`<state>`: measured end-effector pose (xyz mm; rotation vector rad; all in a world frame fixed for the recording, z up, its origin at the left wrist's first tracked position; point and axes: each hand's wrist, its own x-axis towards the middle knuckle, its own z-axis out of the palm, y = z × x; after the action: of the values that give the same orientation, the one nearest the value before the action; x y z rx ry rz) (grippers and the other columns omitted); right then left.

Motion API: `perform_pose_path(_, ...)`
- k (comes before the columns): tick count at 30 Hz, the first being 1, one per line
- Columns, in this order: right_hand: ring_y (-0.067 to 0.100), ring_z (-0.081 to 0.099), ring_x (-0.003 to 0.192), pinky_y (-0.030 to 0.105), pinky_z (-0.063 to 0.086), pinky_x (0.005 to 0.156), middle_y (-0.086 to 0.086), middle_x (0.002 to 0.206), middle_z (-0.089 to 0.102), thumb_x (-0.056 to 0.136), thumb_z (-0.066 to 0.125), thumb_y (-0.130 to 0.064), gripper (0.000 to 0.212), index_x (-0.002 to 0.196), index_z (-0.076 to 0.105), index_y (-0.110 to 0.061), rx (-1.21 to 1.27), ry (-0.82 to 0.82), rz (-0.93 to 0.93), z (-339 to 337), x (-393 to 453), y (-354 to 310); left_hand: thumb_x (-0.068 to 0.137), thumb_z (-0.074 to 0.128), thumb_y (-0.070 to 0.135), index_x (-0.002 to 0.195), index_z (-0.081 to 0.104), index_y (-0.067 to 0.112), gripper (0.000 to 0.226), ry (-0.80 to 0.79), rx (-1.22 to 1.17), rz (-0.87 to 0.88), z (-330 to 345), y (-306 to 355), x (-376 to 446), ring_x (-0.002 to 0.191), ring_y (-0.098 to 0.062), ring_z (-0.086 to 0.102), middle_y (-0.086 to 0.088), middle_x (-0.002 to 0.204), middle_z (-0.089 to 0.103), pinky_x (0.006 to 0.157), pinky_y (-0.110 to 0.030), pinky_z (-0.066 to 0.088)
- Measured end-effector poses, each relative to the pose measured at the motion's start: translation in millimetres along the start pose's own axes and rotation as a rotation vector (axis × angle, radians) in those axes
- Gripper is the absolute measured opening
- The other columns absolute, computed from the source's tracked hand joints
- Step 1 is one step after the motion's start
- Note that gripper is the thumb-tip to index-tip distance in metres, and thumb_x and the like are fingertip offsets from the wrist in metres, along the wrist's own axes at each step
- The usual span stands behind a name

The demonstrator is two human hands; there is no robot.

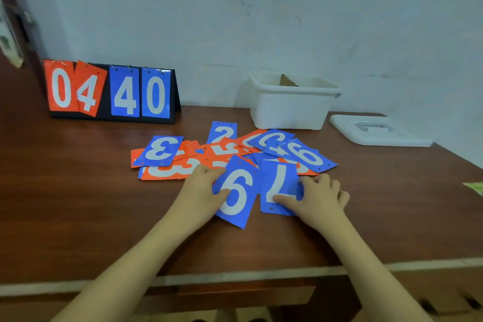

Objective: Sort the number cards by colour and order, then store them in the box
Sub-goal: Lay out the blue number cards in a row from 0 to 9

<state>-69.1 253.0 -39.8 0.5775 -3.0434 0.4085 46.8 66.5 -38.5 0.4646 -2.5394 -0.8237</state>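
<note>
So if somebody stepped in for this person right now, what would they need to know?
Left hand holds the blue 6 card; right hand holds the blue 7 card.
The other cards lie in a mixed red and blue pile on the table.
The white box stands open behind the pile, its lid beside it.
Done: the blue 6 and 7 picked out.
Left: sort the rest, then box them.

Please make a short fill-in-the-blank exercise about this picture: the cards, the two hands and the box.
1. The left hand holds the blue card with the number ____.
2. The right hand holds the blue card with the number ____.
3. The lid lies on the table, to the ____ of the white box.
4. The scoreboard shows orange 04 and blue ____.

Missing words: 6; 7; right; 40
</note>
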Motion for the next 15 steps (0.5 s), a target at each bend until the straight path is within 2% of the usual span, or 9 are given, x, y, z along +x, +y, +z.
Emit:
perform_pose_path(3,0.025,0.031,0.123,0.040,0.021,0.104,0.002,0.132,0.035,0.077,0.055,-0.067,0.060,0.129,0.045,-0.040,0.140,-0.063,-0.059,-4,0,0,0.088,0.059,0.021,0.130,0.050,0.018,0.043,0.014,-0.004,0.013,3,2,-3,0.091,-0.006,0.039,0.003,0.105,0.045,0.080,-0.014,0.033)
perform_pose_path(6,0.026,0.035,0.122,0.041,0.025,0.101,0.004,0.131,0.038,0.074,0.053,-0.072,0.072,0.128,0.044,-0.026,0.037,0.005,0.002,-1,-3,-1,0.090,0.055,0.018,0.128,0.052,0.015,0.038,0.156,-0.066,0.002,1,4,-6,0.093,-0.005,0.042,0.002,0.104,0.045,0.065,-0.006,0.036)
perform_pose_path(8,0.027,0.039,0.117,0.041,0.029,0.097,0.005,0.125,0.043,0.073,0.051,-0.075,0.073,0.118,0.049,-0.018,-0.044,0.074,0.057,2,-8,-2,0.090,0.055,0.016,0.127,0.053,0.012,0.037,0.232,-0.078,0.022,-1,4,-7,0.093,-0.005,0.042,0.001,0.103,0.045,0.064,0.000,0.035)
perform_pose_path(9,0.027,0.040,0.115,0.040,0.030,0.096,0.006,0.122,0.044,0.073,0.051,-0.074,0.070,0.114,0.050,-0.017,-0.042,0.078,0.072,3,-10,-2,0.090,0.055,0.016,0.127,0.053,0.011,0.037,0.231,-0.079,0.035,-2,5,-8,0.093,-0.005,0.042,0.001,0.103,0.045,0.064,0.001,0.034)
perform_pose_path(12,0.025,0.040,0.116,0.038,0.030,0.097,0.005,0.122,0.044,0.077,0.057,-0.066,0.059,0.113,0.051,-0.019,0.050,-0.021,0.080,-2,-13,-2,0.091,0.055,0.021,0.130,0.050,0.012,0.041,0.141,-0.067,0.043,4,7,-12,0.094,-0.004,0.042,0.004,0.103,0.043,0.063,-0.010,0.035)
perform_pose_path(15,0.020,0.042,0.116,0.033,0.025,0.096,-0.002,0.114,0.045,0.080,0.066,-0.046,0.043,0.111,0.047,-0.023,0.227,-0.078,0.009,-8,-18,0,0.091,0.055,0.019,0.132,0.048,0.011,0.043,0.174,-0.087,0.062,7,10,-18,0.094,-0.005,0.041,0.003,0.103,0.043,0.072,-0.007,0.028)
